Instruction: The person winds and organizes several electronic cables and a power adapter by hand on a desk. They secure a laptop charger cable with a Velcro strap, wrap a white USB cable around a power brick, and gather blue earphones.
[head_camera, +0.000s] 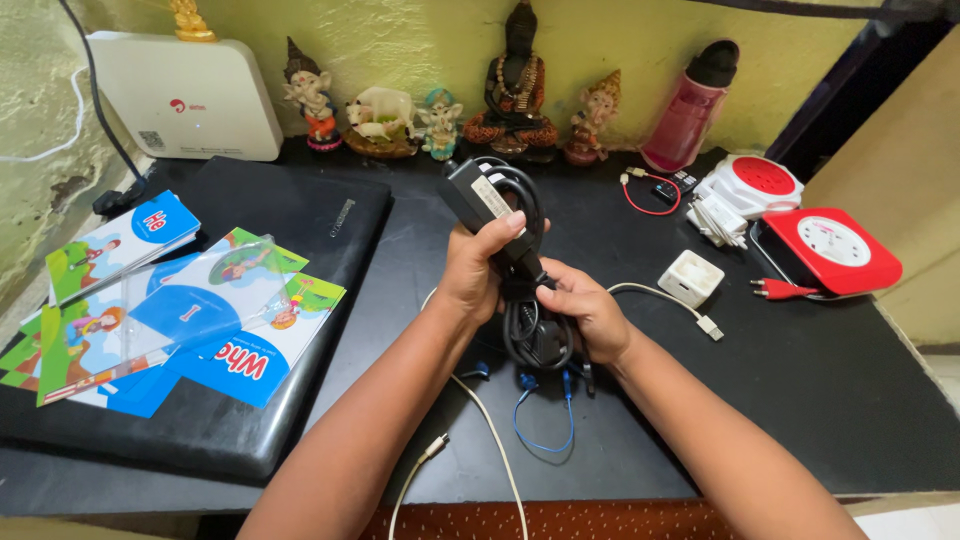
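Black desk (800, 400): both hands' grip (470, 275) (590, 315) apparently around coiled power adapter (500, 205).

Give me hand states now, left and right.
Left hand: closed around the black power adapter and its coiled cable.
Right hand: closed on the coiled cable.

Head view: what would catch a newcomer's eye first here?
Dead centre, the left hand and right hand grip a black power adapter with its coiled cable, held above the black table. To the left, bright blue and green picture cards lie spread over a closed black laptop. At the far right sit two red and white round extension reels, with a row of small figurines along the back wall.
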